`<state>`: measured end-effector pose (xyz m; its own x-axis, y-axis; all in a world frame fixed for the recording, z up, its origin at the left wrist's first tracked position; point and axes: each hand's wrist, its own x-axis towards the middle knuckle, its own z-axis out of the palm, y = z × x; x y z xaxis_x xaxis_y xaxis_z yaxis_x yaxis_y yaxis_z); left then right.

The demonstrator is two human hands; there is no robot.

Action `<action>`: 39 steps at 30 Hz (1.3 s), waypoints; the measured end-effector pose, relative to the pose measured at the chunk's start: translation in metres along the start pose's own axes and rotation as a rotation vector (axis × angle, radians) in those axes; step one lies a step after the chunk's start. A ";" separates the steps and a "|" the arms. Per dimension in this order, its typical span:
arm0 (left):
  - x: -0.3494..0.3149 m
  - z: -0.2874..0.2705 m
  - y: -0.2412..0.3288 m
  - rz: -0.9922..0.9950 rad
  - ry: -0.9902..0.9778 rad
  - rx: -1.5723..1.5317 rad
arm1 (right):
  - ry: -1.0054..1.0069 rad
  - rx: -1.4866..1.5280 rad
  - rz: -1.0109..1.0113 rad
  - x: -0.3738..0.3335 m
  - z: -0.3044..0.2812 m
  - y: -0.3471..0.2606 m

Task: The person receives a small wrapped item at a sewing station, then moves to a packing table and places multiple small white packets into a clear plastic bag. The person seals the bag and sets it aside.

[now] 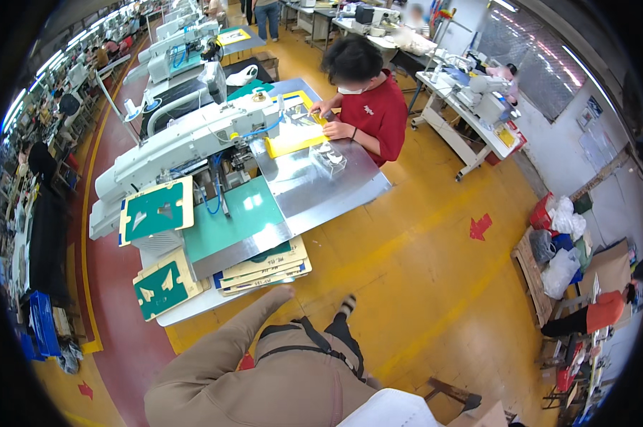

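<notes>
Cream-edged boards point(266, 272) lie stacked on a white shelf point(209, 302).

Dark markings edge the stacked template boards point(264, 273), below left of centre. One red floor arrow point(481, 227) lies right of centre, another red arrow point(86, 389) lower left. Wall sheets point(599, 148) at upper right are too small to read.

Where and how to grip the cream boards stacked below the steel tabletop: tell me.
Probably by the exposed near edge of the stacked cream boards, coming from the near side: they lie flat, the steel tabletop hiding their far part.
</notes>
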<state>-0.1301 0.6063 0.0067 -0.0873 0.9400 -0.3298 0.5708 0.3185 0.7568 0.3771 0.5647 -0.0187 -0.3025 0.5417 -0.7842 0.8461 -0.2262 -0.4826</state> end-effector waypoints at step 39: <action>0.298 -0.124 0.170 -1.030 0.345 0.067 | -0.030 -0.872 -0.656 0.376 -0.435 -0.492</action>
<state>-0.1605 0.9553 0.1071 -0.7679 0.2128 -0.6041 0.1350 0.9758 0.1720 0.0383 1.2317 0.0937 -0.8090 0.3249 -0.4899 0.5325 0.7579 -0.3768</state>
